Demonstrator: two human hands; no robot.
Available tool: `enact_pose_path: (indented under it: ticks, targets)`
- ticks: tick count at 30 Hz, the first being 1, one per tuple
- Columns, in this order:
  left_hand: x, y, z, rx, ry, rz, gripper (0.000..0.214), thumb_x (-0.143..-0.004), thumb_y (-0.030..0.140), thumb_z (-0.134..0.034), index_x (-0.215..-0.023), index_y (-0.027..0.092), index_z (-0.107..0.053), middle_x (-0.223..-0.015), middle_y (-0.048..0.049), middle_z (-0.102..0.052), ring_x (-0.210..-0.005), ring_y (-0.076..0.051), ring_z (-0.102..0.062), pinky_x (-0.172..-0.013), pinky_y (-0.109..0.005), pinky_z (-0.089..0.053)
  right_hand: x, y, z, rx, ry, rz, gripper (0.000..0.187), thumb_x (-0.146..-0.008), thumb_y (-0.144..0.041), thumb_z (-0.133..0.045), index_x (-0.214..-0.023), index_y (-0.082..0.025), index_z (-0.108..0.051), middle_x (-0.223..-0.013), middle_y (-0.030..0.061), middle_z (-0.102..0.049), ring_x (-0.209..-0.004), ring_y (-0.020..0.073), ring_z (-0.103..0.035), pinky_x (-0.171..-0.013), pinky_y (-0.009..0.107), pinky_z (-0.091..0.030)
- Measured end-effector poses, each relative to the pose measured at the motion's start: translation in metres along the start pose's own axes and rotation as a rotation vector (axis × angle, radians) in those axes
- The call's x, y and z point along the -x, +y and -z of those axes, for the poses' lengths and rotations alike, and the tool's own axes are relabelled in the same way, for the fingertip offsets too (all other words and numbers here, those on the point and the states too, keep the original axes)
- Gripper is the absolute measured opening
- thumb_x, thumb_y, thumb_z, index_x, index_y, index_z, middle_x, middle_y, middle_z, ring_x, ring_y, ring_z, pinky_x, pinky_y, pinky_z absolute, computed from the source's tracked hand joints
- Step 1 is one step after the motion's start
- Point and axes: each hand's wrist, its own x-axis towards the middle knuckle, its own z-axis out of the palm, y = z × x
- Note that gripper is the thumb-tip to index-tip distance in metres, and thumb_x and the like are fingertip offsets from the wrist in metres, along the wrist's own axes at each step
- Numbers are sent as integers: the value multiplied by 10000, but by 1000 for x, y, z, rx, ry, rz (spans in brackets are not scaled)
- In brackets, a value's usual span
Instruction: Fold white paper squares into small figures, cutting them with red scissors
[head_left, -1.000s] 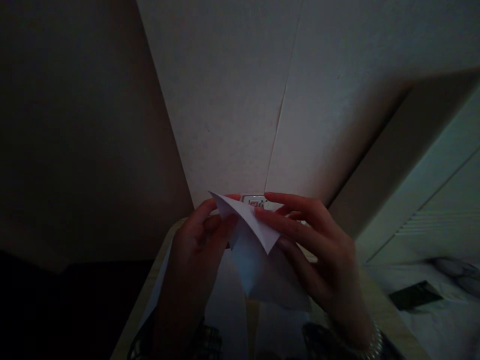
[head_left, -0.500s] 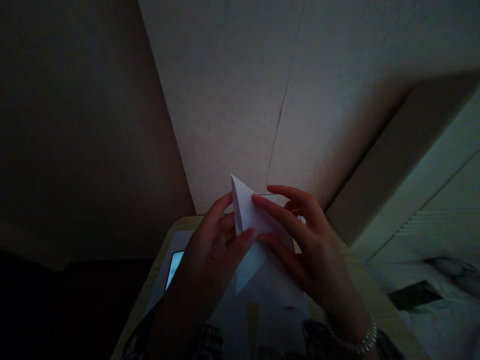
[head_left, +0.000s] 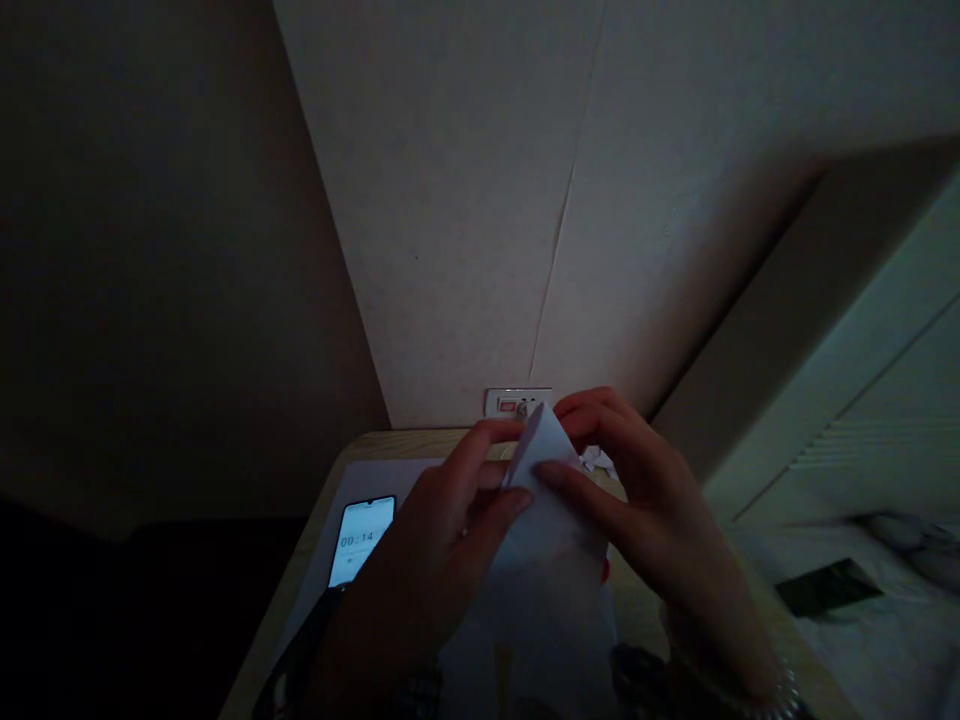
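Note:
In dim light, a folded piece of white paper [head_left: 546, 520] is held up over a small wooden table [head_left: 390, 443]. My left hand [head_left: 427, 560] pinches its left side, thumb on the near face and fingers behind. My right hand [head_left: 645, 500] grips its right side, thumb pressed on the front near the top point and fingers curled over the back. The paper's upper tip points up toward the wall.
A lit phone [head_left: 361, 538] showing a timer lies on a white sheet at the table's left. A wall socket plate [head_left: 510, 403] sits just behind the table. A crumpled white scrap [head_left: 598, 460] lies near my right hand. A bed with a dark flat object [head_left: 829, 587] is at the right.
Both hands have turned and lowered the paper, and its point has shifted right. The phone and the socket plate, hidden before, are uncovered.

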Motion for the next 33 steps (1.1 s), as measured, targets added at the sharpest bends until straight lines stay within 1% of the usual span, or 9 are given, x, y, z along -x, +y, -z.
enact_pose_path:
  ticks: [3,4,6,8,11,16,21,27,33]
  targets:
    - [-2,0,0,34,-56,28,294,-805,227,-724,-1098,248,-704,-990,-41,-824,-905,-233,-777,-758,-286,-580,1,0,-1,-46,21,-115,77,-837,-239,-705,-771,-223,-669,-785,4,-657,-758,182,-609,-697,317,-469]
    - [-4,0,1,39,-54,16,265,-792,216,-733,-1055,243,-717,-1021,-39,-817,-942,-230,-770,-794,-287,-578,1,0,0,-63,34,-154,78,-837,-254,-708,-777,-222,-670,-765,-2,-666,-742,179,-613,-680,310,-463]
    - [-7,-1,2,12,-50,-19,175,-783,204,-738,-955,237,-730,-1012,-23,-809,-939,-211,-760,-822,-281,-568,3,0,1,-100,66,-201,86,-835,-264,-717,-776,-223,-669,-735,-15,-681,-711,166,-616,-643,289,-449]
    - [-9,-3,4,-39,-24,-35,104,-780,216,-739,-882,231,-726,-951,-10,-801,-903,-200,-752,-795,-275,-565,5,-1,1,-132,95,-218,96,-838,-259,-719,-764,-227,-667,-710,-29,-682,-681,149,-607,-622,272,-436]
    - [-11,-7,6,-59,53,-43,51,-775,238,-737,-820,223,-719,-874,-1,-784,-840,-186,-737,-762,-273,-563,6,-3,0,-157,128,-236,113,-847,-261,-722,-754,-231,-666,-700,-36,-677,-673,138,-595,-622,262,-428]
    - [-12,-11,6,-27,86,-59,35,-758,214,-733,-738,230,-709,-732,42,-749,-723,-146,-719,-666,-221,-541,6,-3,-2,-198,159,-251,116,-845,-274,-729,-750,-237,-674,-680,-39,-658,-660,134,-578,-607,249,-419]
    - [-10,-10,4,-8,89,-43,51,-741,192,-746,-725,235,-724,-711,52,-757,-701,-134,-720,-654,-206,-532,4,-5,-3,-241,194,-274,109,-820,-248,-732,-735,-234,-664,-694,-31,-671,-658,136,-580,-572,240,-413]
    - [-9,-9,4,17,105,-25,64,-728,187,-759,-712,238,-725,-697,58,-757,-689,-126,-721,-634,-192,-525,5,-5,-6,-218,235,-302,186,-786,-269,-740,-674,-219,-600,-646,-33,-607,-616,121,-519,-537,231,-385]
    - [-8,-7,3,24,117,-32,68,-719,178,-759,-709,237,-726,-698,51,-764,-689,-139,-730,-629,-201,-536,5,-4,-5,-201,249,-320,230,-778,-296,-741,-648,-219,-568,-628,-33,-583,-591,114,-489,-502,227,-351]
